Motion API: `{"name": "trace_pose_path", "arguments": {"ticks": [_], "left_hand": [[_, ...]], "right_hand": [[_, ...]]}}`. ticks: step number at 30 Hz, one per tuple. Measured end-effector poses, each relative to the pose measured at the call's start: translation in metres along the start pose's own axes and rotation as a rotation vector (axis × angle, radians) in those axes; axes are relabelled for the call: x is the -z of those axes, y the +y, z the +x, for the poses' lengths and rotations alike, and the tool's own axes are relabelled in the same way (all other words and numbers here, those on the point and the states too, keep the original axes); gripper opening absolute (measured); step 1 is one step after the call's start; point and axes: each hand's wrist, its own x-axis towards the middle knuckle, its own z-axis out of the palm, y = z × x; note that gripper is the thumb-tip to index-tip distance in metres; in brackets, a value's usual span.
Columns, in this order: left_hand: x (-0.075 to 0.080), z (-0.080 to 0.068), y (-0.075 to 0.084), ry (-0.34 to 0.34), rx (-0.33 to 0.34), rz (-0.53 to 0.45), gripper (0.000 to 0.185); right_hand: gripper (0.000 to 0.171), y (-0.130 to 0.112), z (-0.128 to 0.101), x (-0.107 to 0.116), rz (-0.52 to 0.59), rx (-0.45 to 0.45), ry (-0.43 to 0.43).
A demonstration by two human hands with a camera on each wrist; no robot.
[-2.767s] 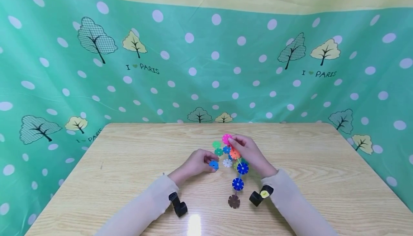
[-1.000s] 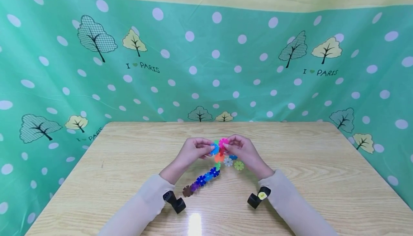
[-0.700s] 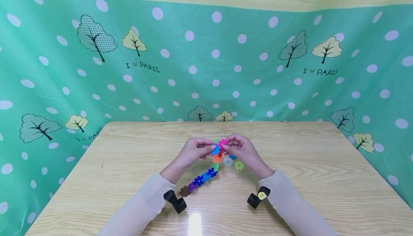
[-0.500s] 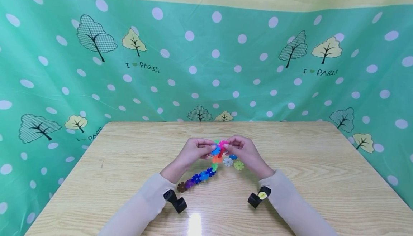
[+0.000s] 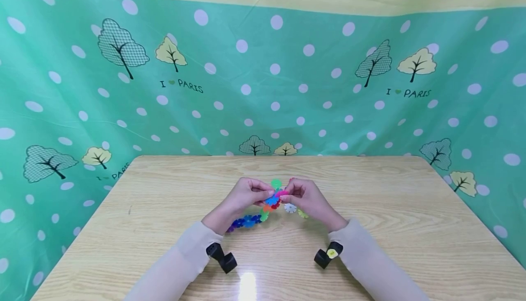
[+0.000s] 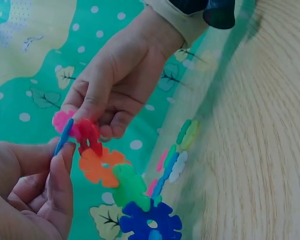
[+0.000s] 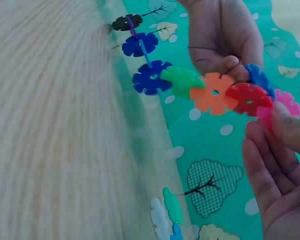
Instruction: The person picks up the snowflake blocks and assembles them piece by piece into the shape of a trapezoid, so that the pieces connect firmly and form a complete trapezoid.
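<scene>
While both hands meet above the middle of the desk (image 5: pixel 370 228), a chain of snowflake discs (image 7: pixel 190 82) hangs between and below them, lifted off the wood. Left hand (image 5: pixel 242 198) pinches a blue disc (image 7: pixel 259 77) edge-on, thumb and forefinger clamped on it; in the left wrist view that disc shows only as a thin blue sliver against the fingertips. Right hand (image 5: pixel 306 198) pinches the pink disc (image 6: pixel 62 121) at the chain's top end, fingers (image 6: pixel 90 102) curled round it. Judging by the grips, the blue disc is held at right angles to the pink one so its slot can mate with the pink disc's slot, and the right hand steadies the end.

Chain order from the top: pink, red disc (image 7: pixel 247 97), orange disc (image 7: pixel 215 92), green disc (image 7: pixel 182 80), then dark blue discs (image 7: pixel 147 77), with a dark one at the tail. Its long axis runs from the fingers down and toward the person's left, tail drooping under the left wrist in the head view; the free end points left and toward the body.

Loose discs (image 5: pixel 290 208) lie on the desk just under the right hand, white and yellow-green among them, close by for picking, I judge. Black wrist cameras (image 5: pixel 223 257) sit on both beige sleeves. A green dotted curtain (image 5: pixel 123 86) with trees hangs behind.
</scene>
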Motion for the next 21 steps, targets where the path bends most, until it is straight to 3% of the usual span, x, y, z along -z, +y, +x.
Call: {"name": "trace_pose_path", "arguments": {"ticks": [10,21], "left_hand": [[-0.002,0.000,0.000,0.045,0.050,0.037,0.018],[0.002,0.002,-0.001,0.028,0.065,-0.033,0.024]], "right_hand": [[0.007,0.001,0.000,0.000,-0.033,-0.042,-0.032],[0.012,0.006,0.000,0.009,-0.034,-0.090,-0.054]]}}
